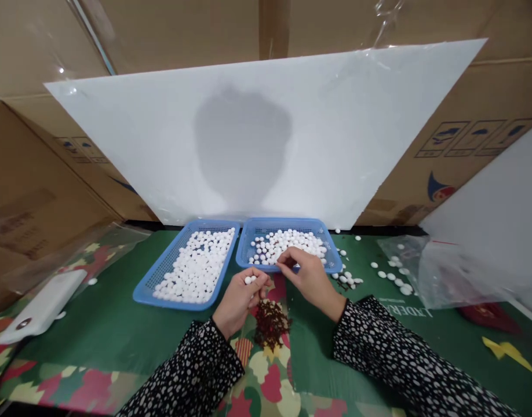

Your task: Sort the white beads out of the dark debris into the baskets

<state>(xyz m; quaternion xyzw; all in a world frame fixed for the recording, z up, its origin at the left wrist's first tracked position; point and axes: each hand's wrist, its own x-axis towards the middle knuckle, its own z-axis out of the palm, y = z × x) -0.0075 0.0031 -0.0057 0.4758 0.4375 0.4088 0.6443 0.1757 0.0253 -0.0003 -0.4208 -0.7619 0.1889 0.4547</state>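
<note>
My left hand is closed around a few small white balls, which show between thumb and fingers. It hovers in front of the gap between two blue baskets. My right hand reaches to the front rim of the right blue basket, thumb and fingertips pinched together; what they hold, if anything, I cannot make out. White balls with some dark bits lie in that basket. The left blue basket holds many white balls. Below my hands lies a pile of dark reddish-brown bits.
Loose white pieces lie to the right, near a clear plastic bag. A white device with a cable is at the left. A white board and cardboard boxes stand behind. Yellow scraps lie far right.
</note>
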